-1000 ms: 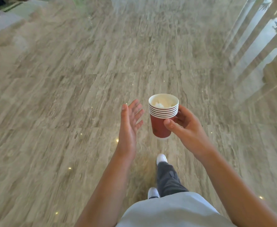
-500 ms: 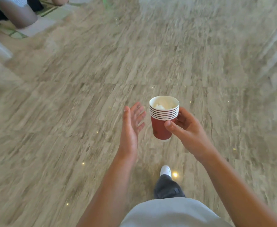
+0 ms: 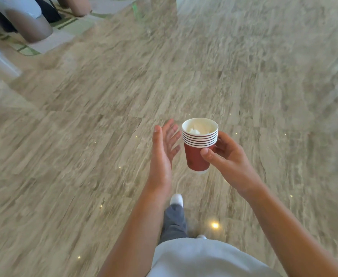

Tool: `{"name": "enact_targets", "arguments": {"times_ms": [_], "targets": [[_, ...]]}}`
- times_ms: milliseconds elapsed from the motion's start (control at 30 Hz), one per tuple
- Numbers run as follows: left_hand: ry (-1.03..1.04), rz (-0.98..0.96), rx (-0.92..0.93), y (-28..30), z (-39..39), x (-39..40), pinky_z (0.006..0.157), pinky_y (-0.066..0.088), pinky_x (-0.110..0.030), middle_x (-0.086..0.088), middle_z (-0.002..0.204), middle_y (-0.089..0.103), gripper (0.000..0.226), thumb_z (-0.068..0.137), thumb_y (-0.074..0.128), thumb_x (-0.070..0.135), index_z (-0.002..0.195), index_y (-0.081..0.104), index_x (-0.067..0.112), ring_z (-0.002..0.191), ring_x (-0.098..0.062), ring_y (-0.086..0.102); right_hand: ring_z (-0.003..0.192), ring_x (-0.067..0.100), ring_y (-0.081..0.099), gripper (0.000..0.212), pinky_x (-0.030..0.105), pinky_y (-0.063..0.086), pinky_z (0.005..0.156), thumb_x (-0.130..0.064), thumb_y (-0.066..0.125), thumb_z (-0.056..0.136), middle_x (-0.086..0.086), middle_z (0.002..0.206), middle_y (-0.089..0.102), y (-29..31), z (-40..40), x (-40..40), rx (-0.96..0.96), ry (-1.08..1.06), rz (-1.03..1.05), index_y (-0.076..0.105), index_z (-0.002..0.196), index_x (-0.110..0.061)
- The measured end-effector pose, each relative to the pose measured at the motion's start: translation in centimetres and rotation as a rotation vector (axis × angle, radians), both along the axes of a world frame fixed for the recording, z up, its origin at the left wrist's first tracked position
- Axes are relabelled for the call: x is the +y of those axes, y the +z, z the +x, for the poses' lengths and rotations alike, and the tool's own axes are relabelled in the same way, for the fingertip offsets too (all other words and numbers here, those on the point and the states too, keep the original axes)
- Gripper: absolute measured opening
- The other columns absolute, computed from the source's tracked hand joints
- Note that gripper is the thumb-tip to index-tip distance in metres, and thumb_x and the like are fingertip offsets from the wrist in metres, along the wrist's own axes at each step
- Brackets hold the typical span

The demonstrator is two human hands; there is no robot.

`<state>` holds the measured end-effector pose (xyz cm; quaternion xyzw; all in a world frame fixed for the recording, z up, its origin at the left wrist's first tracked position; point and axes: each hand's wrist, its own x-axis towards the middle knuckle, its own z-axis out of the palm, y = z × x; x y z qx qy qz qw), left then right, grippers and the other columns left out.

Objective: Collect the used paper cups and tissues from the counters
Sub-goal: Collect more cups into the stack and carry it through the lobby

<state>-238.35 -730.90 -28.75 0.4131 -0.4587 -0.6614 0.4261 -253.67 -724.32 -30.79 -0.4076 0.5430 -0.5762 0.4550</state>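
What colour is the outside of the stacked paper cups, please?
Red with white rims, on the stacked paper cups in the head view.

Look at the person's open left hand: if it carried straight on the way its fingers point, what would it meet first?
Probably nothing close: the left hand points forward, passing just left of the stack of cups held by the right hand. Beyond lies the floor, though depth is unclear.

Marble floor [image 3: 84,156] w/ light specks, rug [image 3: 24,49] top left.

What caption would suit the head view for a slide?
Right hand holds a stack of red paper cups with a tissue inside; left hand open beside it, above a stone floor.
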Motion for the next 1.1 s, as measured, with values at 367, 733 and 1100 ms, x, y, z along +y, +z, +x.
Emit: {"name": "enact_targets", "arguments": {"times_ms": [367,733,1100], "targets": [[-0.122,0.046,-0.001,-2.0,-8.2,-17.2,0.12,0.036,-0.049,0.003,0.148,0.058,0.077,0.09,0.026,0.071,0.147,0.052,0.026,0.134,-0.009,0.056,0.11,0.024,0.068,0.052,0.043,0.052,0.102,-0.028,0.073,0.08,0.011,0.122,0.071,-1.6,-6.5,-14.6,-0.007,-0.137,0.039,0.061,0.129,-0.017],[-0.33,0.014,0.061,0.5,-16.9,-35.4,0.121,0.035,-0.046,0.003,0.15,0.056,0.077,0.092,0.026,0.069,0.15,0.049,0.024,0.136,-0.009,0.055,0.11,0.026,0.068,0.052,0.047,0.053,0.1,-0.042,0.077,0.076,0.008,0.119,0.073,1.1,-13.3,-31.0,0.002,-0.317,-0.029,0.064,0.124,-0.026],[-0.372,-0.019,0.017,0.5,-25.4,-47.7,0.118,0.038,-0.044,0.003,0.148,0.057,0.076,0.091,0.023,0.07,0.148,0.051,0.027,0.132,-0.006,0.057,0.118,0.029,0.067,0.052,0.051,0.052,0.104,-0.032,0.075,0.082,0.009,0.123,0.072,0.9,-21.9,-41.8,0.002,-0.38,0.007,0.062,0.131,-0.018]]}}
